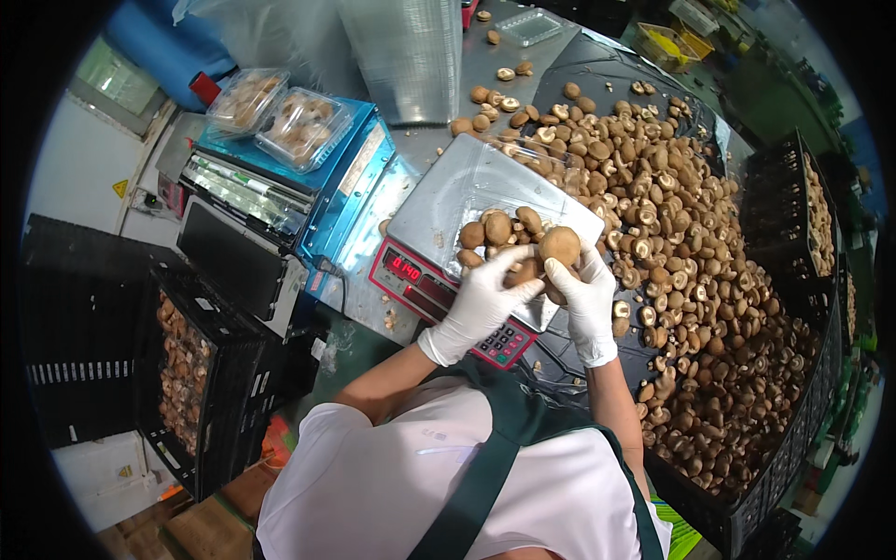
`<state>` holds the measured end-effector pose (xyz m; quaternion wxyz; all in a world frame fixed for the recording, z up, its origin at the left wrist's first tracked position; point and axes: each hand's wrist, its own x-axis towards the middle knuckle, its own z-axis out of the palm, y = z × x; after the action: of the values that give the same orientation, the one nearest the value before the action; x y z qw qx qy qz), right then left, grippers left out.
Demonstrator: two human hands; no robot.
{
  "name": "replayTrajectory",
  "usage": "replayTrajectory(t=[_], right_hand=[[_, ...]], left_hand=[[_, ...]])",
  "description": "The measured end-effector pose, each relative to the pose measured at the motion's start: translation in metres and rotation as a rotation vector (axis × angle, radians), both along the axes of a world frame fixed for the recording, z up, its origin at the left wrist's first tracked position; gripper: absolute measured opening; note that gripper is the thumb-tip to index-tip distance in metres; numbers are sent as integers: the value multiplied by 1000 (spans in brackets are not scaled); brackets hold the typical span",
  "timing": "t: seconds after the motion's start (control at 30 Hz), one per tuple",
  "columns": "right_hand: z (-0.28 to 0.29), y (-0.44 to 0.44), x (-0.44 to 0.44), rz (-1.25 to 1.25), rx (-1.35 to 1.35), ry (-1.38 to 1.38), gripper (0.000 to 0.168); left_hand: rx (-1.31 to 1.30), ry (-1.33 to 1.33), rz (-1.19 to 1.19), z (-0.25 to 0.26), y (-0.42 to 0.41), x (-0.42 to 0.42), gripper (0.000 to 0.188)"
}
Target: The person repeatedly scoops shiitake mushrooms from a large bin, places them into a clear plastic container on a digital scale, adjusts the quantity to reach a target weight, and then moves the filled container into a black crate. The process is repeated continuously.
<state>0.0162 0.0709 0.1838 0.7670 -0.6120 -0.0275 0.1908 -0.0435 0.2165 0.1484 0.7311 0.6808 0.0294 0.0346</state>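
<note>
My right hand [586, 297], in a white glove, holds a large brown shiitake mushroom [559, 245] with its round cap facing up. Close beside it, my left hand [486, 299], gloved too, has thumb and fingers around another shiitake mushroom [525, 271], partly hidden by the glove. Both hands are over the near side of a clear plastic tray [467, 204], which contains several shiitake mushrooms [498, 228]. The tray rests on the steel platform [427, 210] of a red-framed digital scale [381, 269] with lit red digits. My hands hide part of the tray.
A large heap of shiitake mushrooms [658, 203] spreads right, down into a black crate [752, 514]. Left stands a blue-topped wrapping machine [364, 147] bearing two filled clear packs [304, 129]. Behind the scale rises a stack of clear trays [406, 63]. Another black crate [231, 413] holds mushrooms.
</note>
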Motion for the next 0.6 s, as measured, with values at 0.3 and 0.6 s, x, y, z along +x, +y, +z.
replayTrajectory(t=[0.3, 0.6], right_hand=[[-22, -30, 1, -21, -32, -54, 56], [-13, -41, 0, -15, -72, -89, 45]], left_hand=[[174, -141, 273, 12, 59, 27, 41], [572, -72, 382, -28, 76, 63, 45]])
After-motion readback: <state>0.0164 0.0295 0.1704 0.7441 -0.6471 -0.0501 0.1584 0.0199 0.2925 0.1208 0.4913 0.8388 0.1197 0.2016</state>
